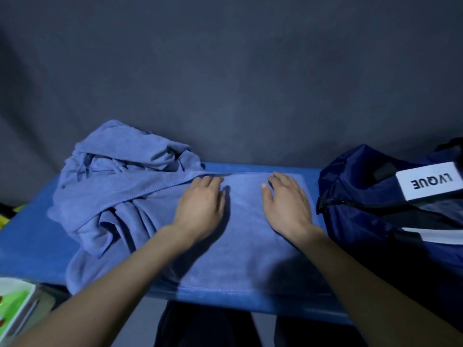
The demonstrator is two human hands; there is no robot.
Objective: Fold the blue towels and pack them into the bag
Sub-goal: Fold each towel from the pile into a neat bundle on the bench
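A white label on the navy bag reads "LVQUE", seen upside down. The bag sits at the counter's right end, its zipper partly undone. A blue towel lies spread flat across the counter's middle, reaching the near edge. The left hand and right hand both rest flat on it, fingers straight, grasping nothing. A heap of crumpled blue towels fills the far left part. A green-and-white box sits beyond the near left corner.
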